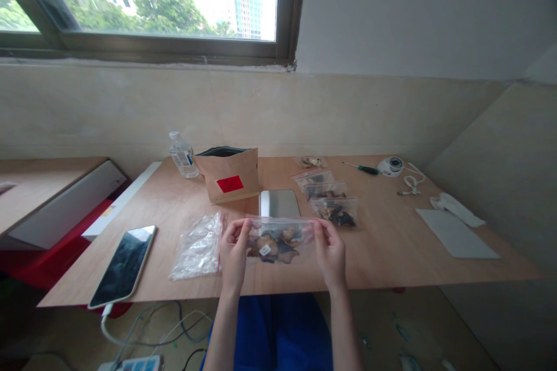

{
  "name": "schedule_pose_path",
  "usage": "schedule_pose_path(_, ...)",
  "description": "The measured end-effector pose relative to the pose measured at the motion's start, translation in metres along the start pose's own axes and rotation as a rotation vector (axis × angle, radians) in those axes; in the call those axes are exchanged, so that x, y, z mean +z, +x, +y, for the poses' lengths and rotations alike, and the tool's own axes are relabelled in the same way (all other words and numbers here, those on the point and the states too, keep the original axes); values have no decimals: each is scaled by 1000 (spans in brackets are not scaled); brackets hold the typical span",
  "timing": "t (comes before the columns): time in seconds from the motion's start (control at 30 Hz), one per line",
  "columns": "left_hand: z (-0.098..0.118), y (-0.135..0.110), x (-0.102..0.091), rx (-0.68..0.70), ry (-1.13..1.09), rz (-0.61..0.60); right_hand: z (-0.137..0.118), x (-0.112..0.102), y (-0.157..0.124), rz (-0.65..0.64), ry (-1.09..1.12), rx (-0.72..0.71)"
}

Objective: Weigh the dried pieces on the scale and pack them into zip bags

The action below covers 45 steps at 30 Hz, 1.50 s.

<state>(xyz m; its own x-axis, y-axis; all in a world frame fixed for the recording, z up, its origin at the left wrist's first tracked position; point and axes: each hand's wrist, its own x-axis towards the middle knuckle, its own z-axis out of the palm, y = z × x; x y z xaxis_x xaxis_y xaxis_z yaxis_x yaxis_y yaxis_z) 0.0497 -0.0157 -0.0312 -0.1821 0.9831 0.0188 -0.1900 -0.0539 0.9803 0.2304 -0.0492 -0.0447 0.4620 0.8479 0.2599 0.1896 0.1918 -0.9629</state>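
Observation:
A clear zip bag [300,249] with dark and tan dried pieces in it, perhaps dried mushrooms, is stretched level between my hands. My left hand [235,246] pinches its top left corner, and my right hand [329,246] pinches the top right corner. A small white packet shows among the pieces. Just beyond the bag lies a flat scale [279,204] with a silver plate. To the left of my left hand is a stack of flat, clear zip bags [198,248]. Several filled bags [334,211] lie in a row to the right of the scale.
A brown paper pouch [230,177] with a red label stands open at the back, beside a plastic bottle [183,156]. A cabled phone [124,264] lies at front left. At right are a screwdriver [365,169], a dome camera [390,167] and a white sheet [455,233].

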Motion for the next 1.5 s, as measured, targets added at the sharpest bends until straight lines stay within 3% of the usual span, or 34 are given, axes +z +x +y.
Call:
schedule_pose_path(0.47,-9,5,-20,73,168,-91,11,-5,1,-55,-58,-33)
schedule_pose_path(0.8,-8,3,-21,137,280,-80,14,-4,-1,-1,-78,-54)
schedule_pose_path(1.07,-6,-1,-15,136,233,-24,11,2,-3,29,-87,-70)
schedule_pose_path(1.27,-7,-1,-10,114,112,-90,3,6,-2,44,-3,-63)
schedule_pose_path(1.5,-12,0,-10,75,98,-72,5,7,-1,-59,60,10)
